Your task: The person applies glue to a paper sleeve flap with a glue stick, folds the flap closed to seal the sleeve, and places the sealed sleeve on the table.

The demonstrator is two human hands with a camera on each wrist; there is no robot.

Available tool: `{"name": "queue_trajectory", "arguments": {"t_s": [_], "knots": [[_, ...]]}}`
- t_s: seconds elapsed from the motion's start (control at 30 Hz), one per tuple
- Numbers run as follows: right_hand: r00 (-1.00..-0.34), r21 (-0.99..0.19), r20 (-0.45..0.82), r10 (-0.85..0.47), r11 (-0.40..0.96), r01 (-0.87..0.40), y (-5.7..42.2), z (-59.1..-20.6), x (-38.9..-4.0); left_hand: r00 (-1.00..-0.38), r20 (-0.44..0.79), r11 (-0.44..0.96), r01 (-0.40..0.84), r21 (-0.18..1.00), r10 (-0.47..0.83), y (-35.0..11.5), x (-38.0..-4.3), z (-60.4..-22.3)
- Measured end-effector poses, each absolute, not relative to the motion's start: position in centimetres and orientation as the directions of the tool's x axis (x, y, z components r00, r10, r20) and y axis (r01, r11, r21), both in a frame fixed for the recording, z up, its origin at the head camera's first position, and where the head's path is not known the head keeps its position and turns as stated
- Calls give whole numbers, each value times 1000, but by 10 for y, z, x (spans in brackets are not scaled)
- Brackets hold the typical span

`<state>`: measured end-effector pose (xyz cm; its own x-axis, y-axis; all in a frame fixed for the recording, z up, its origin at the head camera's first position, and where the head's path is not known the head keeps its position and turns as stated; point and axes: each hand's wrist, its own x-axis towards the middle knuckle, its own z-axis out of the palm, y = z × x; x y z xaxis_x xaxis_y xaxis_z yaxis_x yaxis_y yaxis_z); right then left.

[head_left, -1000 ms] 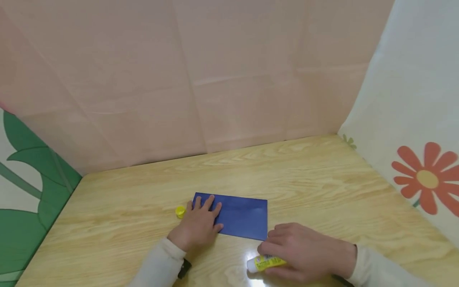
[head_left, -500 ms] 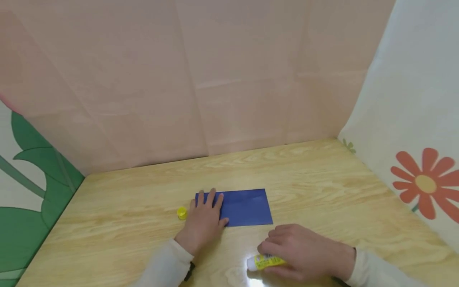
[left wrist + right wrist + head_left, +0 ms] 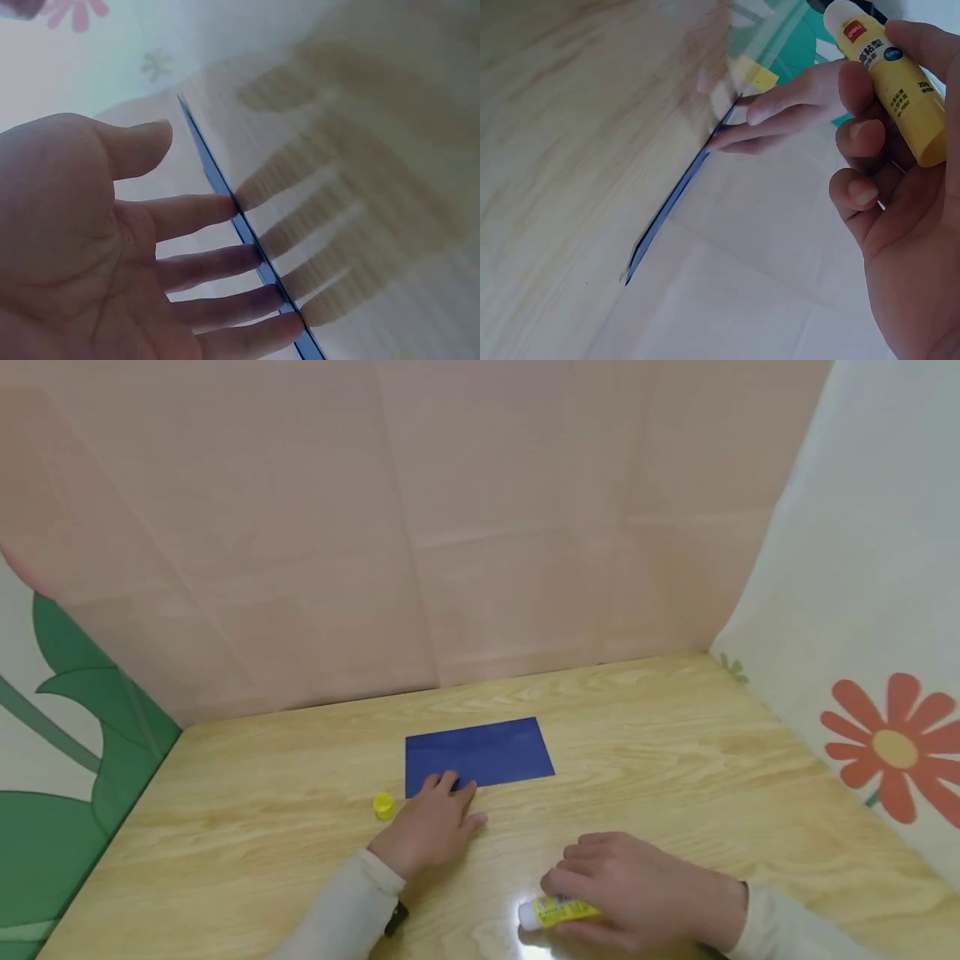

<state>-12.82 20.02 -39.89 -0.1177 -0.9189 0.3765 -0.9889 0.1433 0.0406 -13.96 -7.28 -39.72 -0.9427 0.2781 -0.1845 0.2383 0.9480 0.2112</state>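
A dark blue rectangle of paper (image 3: 480, 756) lies flat on the wooden table, slightly slanted. My left hand (image 3: 429, 827) reaches to its near edge, fingertips on the paper's lower left part. In the left wrist view the fingers (image 3: 217, 259) are nearly straight and spread, their tips at the blue edge, the thumb apart. My right hand (image 3: 633, 889) holds a yellow glue stick (image 3: 904, 90) with a white end, pinched between thumb and fingers, over the near part of the table. The glue stick carries printed labels. A yellow cap (image 3: 384, 807) stands left of the left hand.
The wooden tabletop (image 3: 285, 802) extends around the paper on all sides. A plain pinkish sheet (image 3: 480, 527) hangs along the back edge. Printed panels with green leaves (image 3: 67, 777) and a red flower (image 3: 892, 747) close off the left and right sides.
The blue paper has moved away toward the back of the table and turned a little counterclockwise. My left hand has drifted right, its fingers now at the near edge. The right hand stays put.
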Motion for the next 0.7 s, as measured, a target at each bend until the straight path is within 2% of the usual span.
{"name": "queue_trajectory", "arguments": {"t_s": [0.2,0.33,0.5,0.6,0.7], "knots": [[-150,93,376,-914,198,-976,199,-401,-131,-944,-172,952,253,173,282,-71,-138,-388],[-162,119,387,-908,224,-967,190,-400,-139,-913,-100,903,366,224,395,-76,-120,-373],[-284,10,412,-866,316,-949,175,-398,-158,-820,-5,779,543,313,573,-78,-104,-365],[-350,-65,396,-849,354,-933,166,-397,-164,-829,49,760,534,370,558,-74,-101,-369],[-368,-100,389,-844,359,-928,159,-397,-164,-862,105,757,488,434,496,-69,-101,-375]]}}
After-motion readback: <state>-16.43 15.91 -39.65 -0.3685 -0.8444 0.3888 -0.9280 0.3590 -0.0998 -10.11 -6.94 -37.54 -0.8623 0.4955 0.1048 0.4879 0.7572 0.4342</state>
